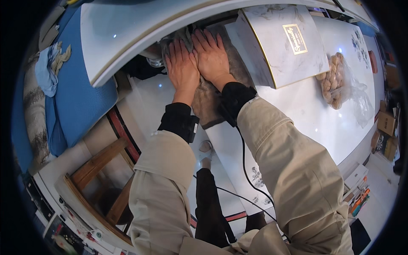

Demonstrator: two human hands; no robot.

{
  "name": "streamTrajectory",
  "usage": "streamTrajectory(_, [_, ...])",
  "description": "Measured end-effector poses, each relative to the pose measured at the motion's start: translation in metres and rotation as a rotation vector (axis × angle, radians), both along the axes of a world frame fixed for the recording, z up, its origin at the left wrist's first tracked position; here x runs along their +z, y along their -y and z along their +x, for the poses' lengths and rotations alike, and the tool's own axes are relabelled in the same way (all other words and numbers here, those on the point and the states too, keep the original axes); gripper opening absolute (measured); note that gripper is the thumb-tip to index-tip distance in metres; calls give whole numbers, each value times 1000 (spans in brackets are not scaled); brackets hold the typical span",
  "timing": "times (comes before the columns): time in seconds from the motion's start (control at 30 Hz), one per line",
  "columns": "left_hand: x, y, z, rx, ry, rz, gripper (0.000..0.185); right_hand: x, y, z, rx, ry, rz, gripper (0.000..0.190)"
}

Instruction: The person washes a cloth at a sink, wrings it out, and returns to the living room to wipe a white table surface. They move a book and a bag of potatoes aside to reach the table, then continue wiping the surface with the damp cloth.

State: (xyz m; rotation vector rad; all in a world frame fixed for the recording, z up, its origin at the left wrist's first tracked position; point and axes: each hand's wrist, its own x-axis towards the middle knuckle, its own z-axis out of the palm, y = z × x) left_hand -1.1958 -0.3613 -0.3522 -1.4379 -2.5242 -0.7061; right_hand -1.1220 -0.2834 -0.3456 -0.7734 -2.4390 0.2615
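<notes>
Both hands lie flat, palms down and side by side, on a grey-brown cloth (pixel 207 108). My left hand (pixel 182 67) rests on the cloth's left part, its fingers pointing away from me. My right hand (pixel 210 56) is close against it, fingers slightly spread, and neither hand grips anything. The cloth lies along the left edge of a white table (pixel 287 111), and its near end hangs down. To the right of the cloth stands a marbled box (pixel 264 35) with gold edging and writing. Past my fingertips, the cloth's far end is in shadow.
A clear plastic bag of walnuts (pixel 333 81) lies right of the box. A white panel edge (pixel 127 41) arches above my hands. At left are a blue-covered sofa (pixel 83 83) and a wooden chair (pixel 98 162). A black cable (pixel 244 153) hangs from my right wrist.
</notes>
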Motion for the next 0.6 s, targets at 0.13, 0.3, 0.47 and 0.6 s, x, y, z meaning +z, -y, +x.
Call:
streamTrajectory(0.13, [9, 52, 62, 8, 82, -152, 51, 0, 52, 61, 13, 71, -65, 49])
streamTrajectory(0.3, [36, 132, 182, -92, 149, -484, 55, 23, 137, 190, 42, 231, -259, 53])
streamTrajectory(0.47, [44, 163, 224, -148, 213, -429, 56, 31, 172, 245, 51, 371, -242, 50])
streamTrajectory(0.6, [38, 134, 174, -216, 172, -466, 54, 22, 138, 199, 73, 309, -218, 49])
